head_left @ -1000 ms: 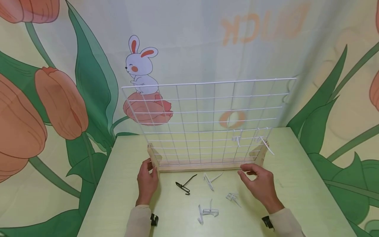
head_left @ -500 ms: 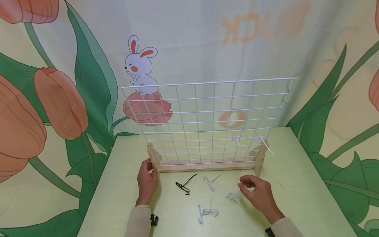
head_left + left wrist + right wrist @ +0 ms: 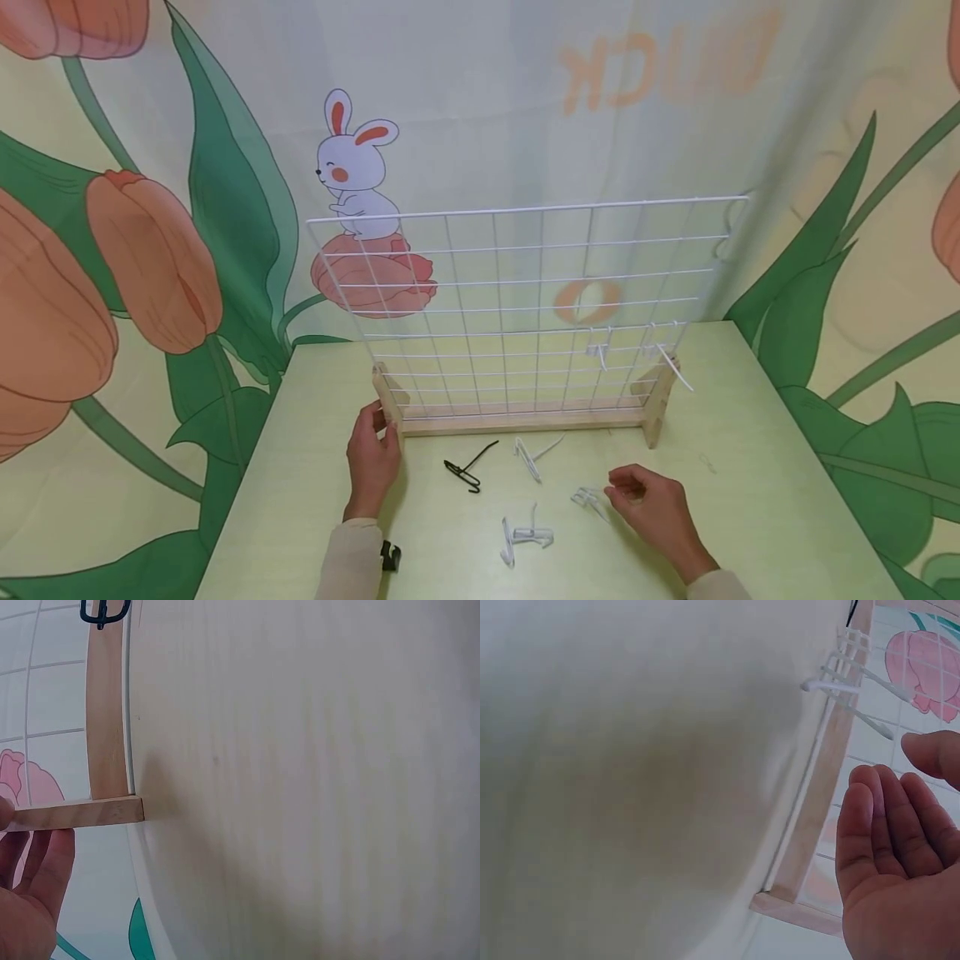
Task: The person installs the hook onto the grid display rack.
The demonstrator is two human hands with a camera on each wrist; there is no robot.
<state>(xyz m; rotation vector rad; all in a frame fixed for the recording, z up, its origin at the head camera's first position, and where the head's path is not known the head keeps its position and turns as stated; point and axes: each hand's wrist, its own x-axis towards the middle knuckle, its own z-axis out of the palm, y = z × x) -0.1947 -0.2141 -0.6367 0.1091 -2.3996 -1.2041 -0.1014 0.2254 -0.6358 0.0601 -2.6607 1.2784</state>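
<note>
A white wire grid panel (image 3: 517, 275) stands upright in a wooden base (image 3: 517, 425). My left hand (image 3: 373, 458) holds the base's left side piece; in the left wrist view the wooden side piece (image 3: 82, 815) sits between thumb and fingers. Beside a small white hook (image 3: 589, 500) on the table is my right hand (image 3: 654, 512), loosely bent and holding nothing. In the right wrist view a gap separates its thumb from its fingers (image 3: 889, 825). Two white hooks hang on the grid's right, one of them a long-pronged hook (image 3: 671, 367).
On the pale table (image 3: 300, 517) lie a black hook (image 3: 465, 475), a white hook (image 3: 532, 458) close to the base, and a cluster of white hooks (image 3: 525, 537) nearer me. A printed curtain (image 3: 480, 108) with tulips and a rabbit hangs behind.
My right hand has come away from the base's right end, moving down and toward me to the small white hook. The left hand and the grid have stayed put.
</note>
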